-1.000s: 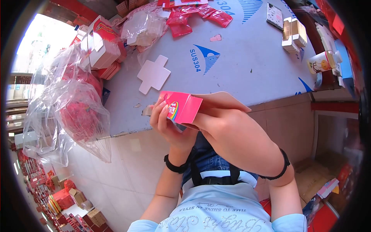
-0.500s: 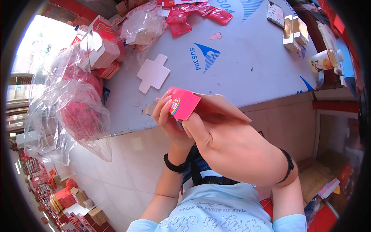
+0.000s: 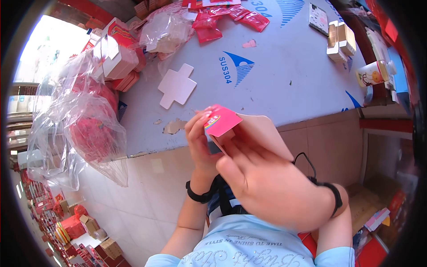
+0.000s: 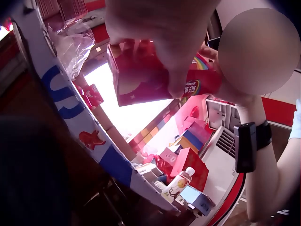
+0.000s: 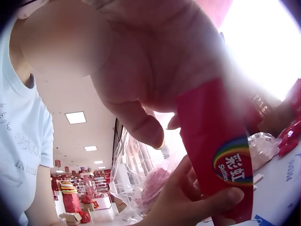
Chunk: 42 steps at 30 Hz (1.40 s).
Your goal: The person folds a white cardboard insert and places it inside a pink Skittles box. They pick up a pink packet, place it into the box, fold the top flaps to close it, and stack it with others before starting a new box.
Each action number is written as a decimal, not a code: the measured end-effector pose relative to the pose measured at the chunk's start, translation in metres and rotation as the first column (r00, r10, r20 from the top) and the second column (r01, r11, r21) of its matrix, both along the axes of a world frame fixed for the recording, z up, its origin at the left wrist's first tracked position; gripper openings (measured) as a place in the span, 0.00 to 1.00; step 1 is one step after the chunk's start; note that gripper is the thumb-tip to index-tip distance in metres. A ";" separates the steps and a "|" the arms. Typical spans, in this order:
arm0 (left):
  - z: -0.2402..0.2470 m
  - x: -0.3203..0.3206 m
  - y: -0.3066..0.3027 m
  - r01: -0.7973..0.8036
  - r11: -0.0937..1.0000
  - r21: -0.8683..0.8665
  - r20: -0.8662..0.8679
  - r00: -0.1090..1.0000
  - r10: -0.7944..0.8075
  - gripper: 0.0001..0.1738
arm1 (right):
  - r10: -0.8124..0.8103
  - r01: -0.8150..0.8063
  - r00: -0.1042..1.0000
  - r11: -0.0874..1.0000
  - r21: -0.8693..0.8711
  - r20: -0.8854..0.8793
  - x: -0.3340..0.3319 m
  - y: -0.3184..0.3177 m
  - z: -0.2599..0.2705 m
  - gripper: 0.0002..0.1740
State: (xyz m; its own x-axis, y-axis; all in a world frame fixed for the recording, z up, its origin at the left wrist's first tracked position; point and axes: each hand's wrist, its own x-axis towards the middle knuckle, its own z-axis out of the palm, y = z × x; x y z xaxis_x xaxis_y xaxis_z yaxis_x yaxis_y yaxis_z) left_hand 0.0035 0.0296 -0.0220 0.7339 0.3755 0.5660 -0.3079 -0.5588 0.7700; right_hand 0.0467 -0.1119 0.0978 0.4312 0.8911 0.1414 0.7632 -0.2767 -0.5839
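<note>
My left hand [image 3: 200,140] grips a pink cardboard box [image 3: 224,122] by its far left end, above the table's front edge. The box has a rainbow logo, and its open end faces my right hand [image 3: 271,189]. Straight fingers of that hand reach into the opening, with the thumb apart outside; their tips are hidden inside. A long pale flap [image 3: 267,133] stands out beside the fingers. In the right wrist view, the left thumb presses on the box's printed side [image 5: 207,141]. The left wrist view shows the left fingers spread over the box [image 4: 141,77].
On the table [image 3: 275,80] lies a white cross-shaped card [image 3: 178,86]. Clear plastic bags with pink contents [image 3: 93,129] hang over the left edge beside stacked boxes [image 3: 118,58]. Red packets [image 3: 207,26] lie at the back; gold-edged card stacks [image 3: 340,40] and a bottle [image 3: 371,73] stand right.
The box has shifted right and turned so its opening shows more. My right hand has swung lower and nearer the body, its fingers now visible inside the opening.
</note>
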 end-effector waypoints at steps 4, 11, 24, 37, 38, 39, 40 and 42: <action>-0.002 0.006 0.006 0.320 0.927 -0.194 0.064 0.947 -0.314 0.45 | 0.010 -0.007 0.990 1.000 -0.022 0.138 -0.024 -0.017 0.033 0.14; 0.015 0.002 0.015 0.458 0.845 -0.275 -0.034 0.874 -0.484 0.46 | 0.158 -0.238 0.964 0.873 0.427 0.214 -0.007 -0.054 0.053 0.11; 0.038 -0.004 0.005 0.500 0.817 -0.286 -0.113 0.829 -0.547 0.49 | 0.011 0.178 0.903 0.901 0.397 -0.429 0.024 -0.040 -0.046 0.61; 0.008 0.015 -0.046 -0.192 0.980 0.050 0.043 0.981 0.190 0.48 | -0.264 0.476 0.857 0.735 0.483 -0.443 0.021 -0.001 -0.072 0.31; 0.012 0.013 -0.041 -0.187 0.981 0.048 0.037 0.982 0.185 0.48 | -0.236 0.473 0.856 0.719 0.510 -0.461 0.026 -0.004 -0.072 0.30; 0.017 0.007 -0.032 -0.028 0.999 0.015 -0.014 1.000 0.029 0.47 | -0.193 0.491 0.817 0.728 0.479 -0.544 0.029 -0.009 -0.071 0.29; 0.018 0.004 -0.023 0.130 0.991 -0.024 -0.053 0.990 -0.131 0.47 | -0.202 0.499 0.812 0.727 0.472 -0.548 0.034 -0.015 -0.069 0.29; 0.016 0.005 -0.012 0.187 0.973 -0.139 -0.035 0.981 -0.193 0.43 | -0.155 0.329 0.896 0.862 0.386 -0.417 0.047 -0.023 -0.062 0.28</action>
State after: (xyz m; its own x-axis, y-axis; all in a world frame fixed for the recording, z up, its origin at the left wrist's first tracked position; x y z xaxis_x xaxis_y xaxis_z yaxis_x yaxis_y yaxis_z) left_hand 0.0086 0.0176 -0.0060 0.8241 0.2968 0.4825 -0.3596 -0.3839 0.8505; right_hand 0.0937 -0.1347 0.0353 0.7218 0.6327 0.2807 0.4177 -0.0749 -0.9055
